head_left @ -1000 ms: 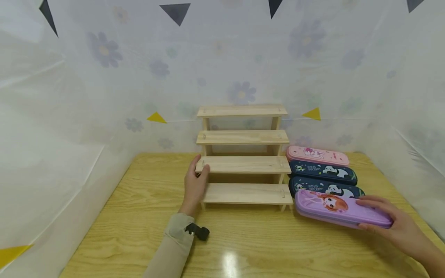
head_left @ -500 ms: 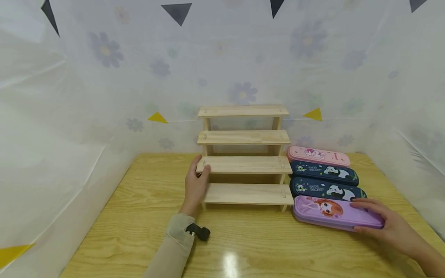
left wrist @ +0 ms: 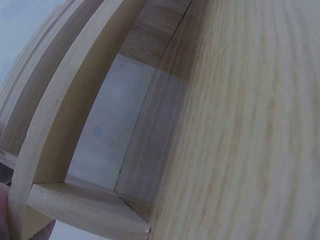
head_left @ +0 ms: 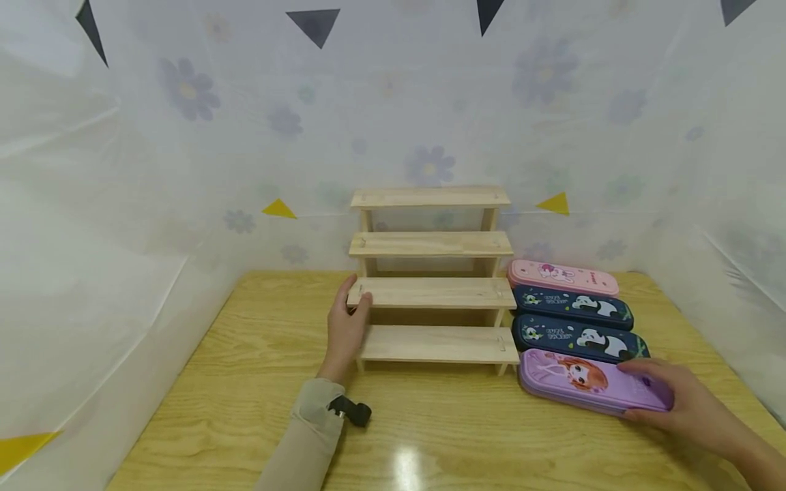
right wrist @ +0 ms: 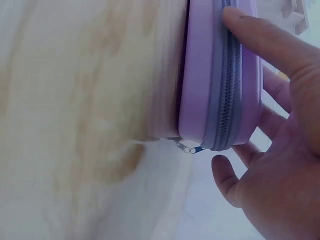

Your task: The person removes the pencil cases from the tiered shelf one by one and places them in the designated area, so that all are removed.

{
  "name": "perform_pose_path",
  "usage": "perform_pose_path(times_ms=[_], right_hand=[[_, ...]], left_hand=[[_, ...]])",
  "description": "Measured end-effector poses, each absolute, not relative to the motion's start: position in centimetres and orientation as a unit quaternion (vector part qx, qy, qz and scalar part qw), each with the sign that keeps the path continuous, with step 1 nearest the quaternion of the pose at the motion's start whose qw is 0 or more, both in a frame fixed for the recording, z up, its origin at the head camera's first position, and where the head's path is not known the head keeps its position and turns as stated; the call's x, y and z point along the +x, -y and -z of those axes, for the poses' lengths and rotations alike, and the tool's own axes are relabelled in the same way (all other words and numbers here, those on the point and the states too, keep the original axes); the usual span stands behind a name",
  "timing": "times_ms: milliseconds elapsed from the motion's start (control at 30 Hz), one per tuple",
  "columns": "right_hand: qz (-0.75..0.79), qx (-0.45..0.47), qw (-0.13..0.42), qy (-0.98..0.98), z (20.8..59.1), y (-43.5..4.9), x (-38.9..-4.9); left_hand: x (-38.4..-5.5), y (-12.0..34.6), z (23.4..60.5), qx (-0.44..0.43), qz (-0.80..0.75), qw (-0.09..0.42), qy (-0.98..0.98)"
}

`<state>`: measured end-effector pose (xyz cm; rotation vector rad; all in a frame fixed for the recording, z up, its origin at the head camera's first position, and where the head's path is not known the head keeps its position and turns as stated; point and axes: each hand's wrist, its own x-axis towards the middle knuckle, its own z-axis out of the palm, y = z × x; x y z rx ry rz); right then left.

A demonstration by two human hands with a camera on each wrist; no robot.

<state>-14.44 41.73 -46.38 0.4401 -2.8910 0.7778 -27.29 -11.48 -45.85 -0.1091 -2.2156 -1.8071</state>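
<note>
Grainy wooden table (head_left: 245, 409); right hand (head_left: 681, 402) grips smooth purple case (head_left: 583, 378).

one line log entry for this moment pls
left hand: grips wooden step shelf at third tier's left end | right hand: holds purple pencil case on table | beside: two navy panda cases, pink case

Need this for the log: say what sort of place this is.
Probably a staged tabletop booth, not a real shop: a wooden table enclosed by flower-print sheeting, holding a stepped wooden display rack beside four pencil cases.
</note>
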Motion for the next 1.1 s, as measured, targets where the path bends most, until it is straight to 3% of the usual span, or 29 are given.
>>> perform_pose_path(times_ms=[167,500,1100], right_hand=[[-0.273,0.143,0.053,0.950,45.7,-41.3,-14.4],[-0.274,0.141,0.105,0.946,44.1,-40.0,-15.8],[-0.352,0.181,0.145,0.907,42.0,-31.8,-20.4]], left_hand=[[-27.3,11.6,45.8,-0.037,0.624,0.143,0.768],[-27.2,11.8,45.9,-0.036,0.625,0.147,0.766],[-26.7,12.4,44.9,-0.057,0.582,0.156,0.796]])
